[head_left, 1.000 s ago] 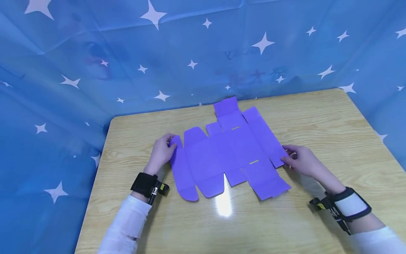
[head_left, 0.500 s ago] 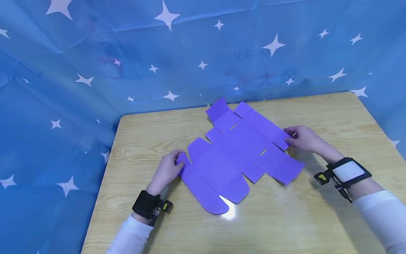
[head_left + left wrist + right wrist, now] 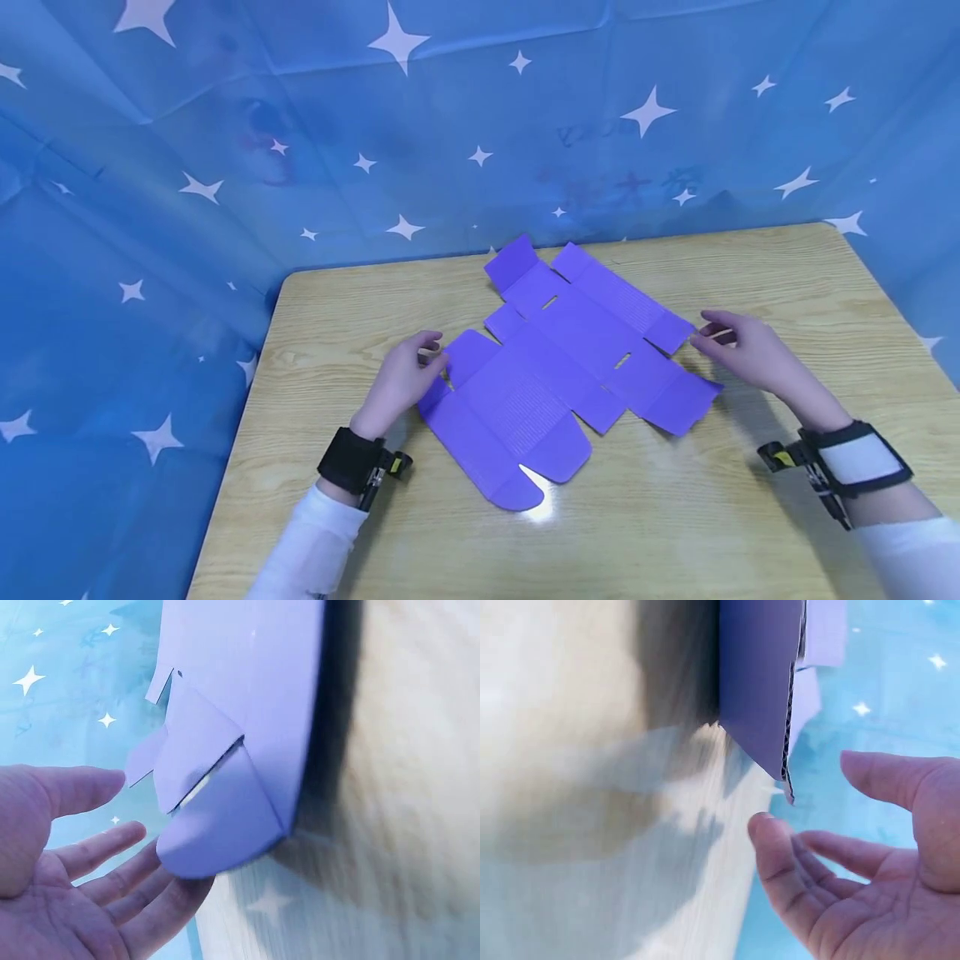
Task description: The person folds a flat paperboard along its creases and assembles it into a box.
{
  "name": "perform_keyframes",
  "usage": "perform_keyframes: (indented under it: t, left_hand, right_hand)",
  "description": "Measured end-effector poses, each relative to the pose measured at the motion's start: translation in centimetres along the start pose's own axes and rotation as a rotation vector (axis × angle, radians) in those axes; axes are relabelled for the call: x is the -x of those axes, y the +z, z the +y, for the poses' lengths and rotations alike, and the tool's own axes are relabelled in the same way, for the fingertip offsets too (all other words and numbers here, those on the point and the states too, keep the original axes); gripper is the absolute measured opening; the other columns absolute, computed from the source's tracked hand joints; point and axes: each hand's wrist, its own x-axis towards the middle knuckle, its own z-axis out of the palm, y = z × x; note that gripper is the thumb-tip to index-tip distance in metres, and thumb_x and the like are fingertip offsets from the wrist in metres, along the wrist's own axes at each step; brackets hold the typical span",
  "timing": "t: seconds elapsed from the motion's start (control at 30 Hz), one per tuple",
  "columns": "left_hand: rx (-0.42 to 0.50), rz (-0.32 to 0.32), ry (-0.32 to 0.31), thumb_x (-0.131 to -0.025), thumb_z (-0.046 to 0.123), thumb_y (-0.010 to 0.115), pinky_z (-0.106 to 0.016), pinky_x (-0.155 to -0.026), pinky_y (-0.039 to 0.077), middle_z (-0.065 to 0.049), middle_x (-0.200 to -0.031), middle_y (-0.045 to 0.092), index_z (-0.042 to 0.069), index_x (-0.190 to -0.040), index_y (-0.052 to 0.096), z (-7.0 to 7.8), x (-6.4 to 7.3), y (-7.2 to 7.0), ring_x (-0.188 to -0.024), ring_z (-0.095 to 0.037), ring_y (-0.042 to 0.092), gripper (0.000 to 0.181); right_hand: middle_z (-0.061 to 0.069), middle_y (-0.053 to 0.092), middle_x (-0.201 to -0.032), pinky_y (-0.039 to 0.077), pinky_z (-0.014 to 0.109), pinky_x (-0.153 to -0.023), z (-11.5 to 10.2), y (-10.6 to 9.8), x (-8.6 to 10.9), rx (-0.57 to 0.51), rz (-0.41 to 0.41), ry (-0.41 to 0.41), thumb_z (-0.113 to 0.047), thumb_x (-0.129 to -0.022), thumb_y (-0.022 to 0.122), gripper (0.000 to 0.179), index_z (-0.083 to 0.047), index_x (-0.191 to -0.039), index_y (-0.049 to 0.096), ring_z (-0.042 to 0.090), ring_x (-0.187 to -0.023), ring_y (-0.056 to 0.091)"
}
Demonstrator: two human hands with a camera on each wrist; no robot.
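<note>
A: What is that purple piece in the middle?
B: A die-cut corrugated-cardboard box blank (image 3: 558,346), spread out on the surface (image 3: 352,312) between the two hands, lying diagonally.
A: How is it shaped?
B: Long panels joined along creases, with rounded flaps (image 3: 558,450) at the near left and squarer ones at the far end and the right. Two narrow slots (image 3: 622,361) cut through it. Fine parallel ridges show on some panels, and the right wrist view shows the wavy core along a cut edge (image 3: 787,724).
A: And the left hand (image 3: 405,371)?
B: Its grip is wide, thumb well away from the loosely bent fingers, at a rounded end flap. Whether a fingertip touches the card, I can't tell.
A: The right hand (image 3: 750,354)?
B: Wide too, fingers gently curved and holding nothing, just beside the blank's right corner with a small gap.
A: What about the surroundings?
B: The surface has pale wood grain and a rounded corner, with a bright glare spot (image 3: 538,506) near the flaps. Black wristbands (image 3: 351,461) sit above white sleeves (image 3: 311,542). Behind hangs a creased blue cloth (image 3: 450,92) printed with white four-pointed stars.
</note>
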Motion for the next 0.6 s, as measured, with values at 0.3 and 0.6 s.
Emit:
perform_keyframes:
  t: [0.3, 0.6]
  left_hand:
    - [-0.021, -0.043, 0.012, -0.104, 0.019, 0.062, -0.05, -0.101, 0.059, -0.024, -0.131, 0.072, -0.002, -0.143, 0.06, 1.0, -2.1, 0.7, -0.115, -0.037, 0.074, 0.045]
    - [-0.097, -0.048, 0.068, -0.1, 0.008, 0.062, -0.044, -0.088, 0.06, -0.024, -0.117, 0.076, -0.004, -0.132, 0.068, 1.5, -2.8, 1.5, -0.1, -0.032, 0.072, 0.035]
  right_hand:
    - [0.033, 0.073, -0.116, 0.053, 0.016, -0.067, 0.9, 1.9, 5.7, -0.041, 0.009, 0.081, -0.029, -0.107, 0.06, 0.063, 0.021, -0.144, 0.047, 0.029, -0.093, 0.076]
    - [0.021, 0.077, -0.09, 0.055, 0.019, -0.059, -0.1, 4.1, 6.0, -0.135, 0.077, 0.084, -0.015, -0.105, 0.063, 0.049, 0.021, -0.137, 0.055, -0.007, -0.068, 0.063]
